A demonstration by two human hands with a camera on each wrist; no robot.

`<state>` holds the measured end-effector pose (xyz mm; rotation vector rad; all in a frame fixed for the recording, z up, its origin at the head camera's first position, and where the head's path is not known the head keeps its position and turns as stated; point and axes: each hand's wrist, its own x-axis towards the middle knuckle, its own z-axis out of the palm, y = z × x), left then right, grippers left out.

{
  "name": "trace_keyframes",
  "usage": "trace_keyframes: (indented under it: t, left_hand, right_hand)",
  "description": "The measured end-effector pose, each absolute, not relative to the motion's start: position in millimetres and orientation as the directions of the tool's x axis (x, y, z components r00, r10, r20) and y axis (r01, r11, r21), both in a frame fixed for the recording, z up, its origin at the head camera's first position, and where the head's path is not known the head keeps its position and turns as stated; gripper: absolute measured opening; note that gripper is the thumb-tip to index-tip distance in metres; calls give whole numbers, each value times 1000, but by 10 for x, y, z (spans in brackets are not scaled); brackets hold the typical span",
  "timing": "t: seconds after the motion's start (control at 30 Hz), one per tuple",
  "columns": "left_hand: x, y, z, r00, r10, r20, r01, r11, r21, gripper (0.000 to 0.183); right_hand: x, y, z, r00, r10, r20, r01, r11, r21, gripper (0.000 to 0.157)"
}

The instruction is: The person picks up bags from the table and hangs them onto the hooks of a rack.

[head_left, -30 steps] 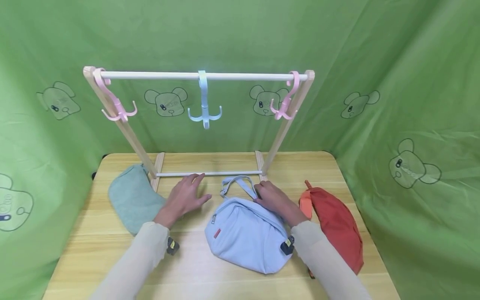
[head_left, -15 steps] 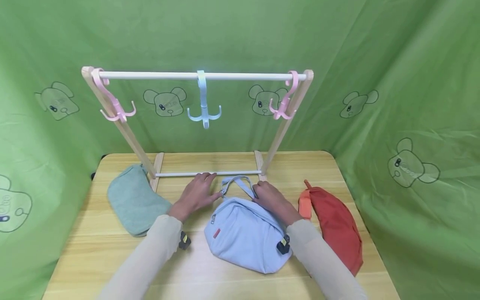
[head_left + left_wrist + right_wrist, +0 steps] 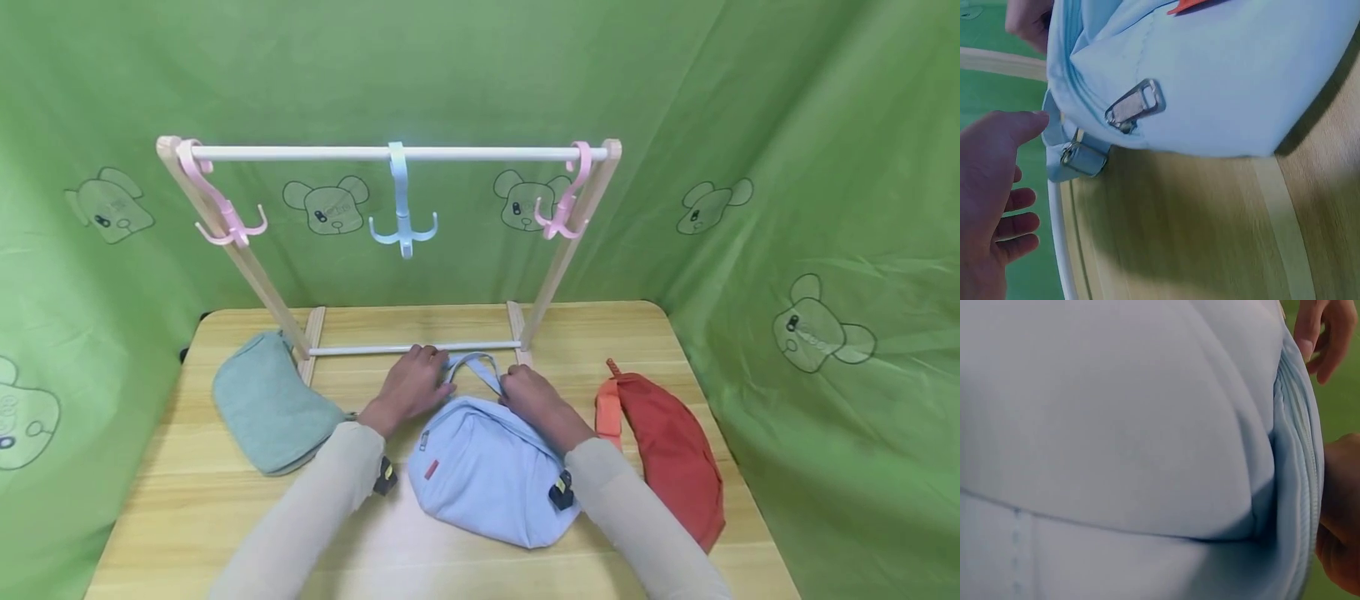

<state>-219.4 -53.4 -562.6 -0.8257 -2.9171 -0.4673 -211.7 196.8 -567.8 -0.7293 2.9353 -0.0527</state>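
Observation:
A light blue bag (image 3: pixel 491 479) lies on the wooden table, its strap (image 3: pixel 480 367) looped at the far side. My left hand (image 3: pixel 412 385) is at the left end of the strap. In the left wrist view, the thumb of the left hand (image 3: pixel 991 187) reaches the strap near a metal buckle (image 3: pixel 1085 157), the other fingers apart from it. My right hand (image 3: pixel 534 396) has curled fingers gripping the strap's right end; its fingertips are hidden. The right wrist view shows the bag's zip edge (image 3: pixel 1300 456) beside the right hand (image 3: pixel 1342 512).
A wooden rack (image 3: pixel 558 275) carries pink hooks (image 3: pixel 232 221) at both ends and a blue hook (image 3: pixel 402 200) in the middle. A teal bag (image 3: pixel 273 404) lies left, a red bag (image 3: pixel 675 454) right. Green cloth (image 3: pixel 450 75) surrounds the table (image 3: pixel 187 517).
My left hand has moved right, from beside the teal bag to the left end of the blue bag's strap. The right hand stays at the strap's right end. The bag has hardly moved.

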Motion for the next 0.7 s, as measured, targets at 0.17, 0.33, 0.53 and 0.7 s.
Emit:
trace_keyframes:
  t: [0.17,0.33,0.53,0.7]
  left_hand:
    - [-2207,-427,-5662,-841,516,162,540,804,249,49]
    - [-2190,-356,-5699,-843,522,127,537,818,205,59]
    - [-2165,-303,-5757,-840,523,143,538,836,107,49]
    - [-2148,-268,-5779,-826,546,144,559,826,76,28]
  right_hand:
    - [-2112,1939,-5672,-867,-482,-124,-480,876,-47,15]
    - [-2098,1882,-5681,-862,-487,-140,-485,873,-46,14]
    - [-2080,1840,-5698,-860,-496,-119,-494,868,-47,13]
    - [-2066,1855,-5691,-880,-466,-88,-465,885,-35,12]
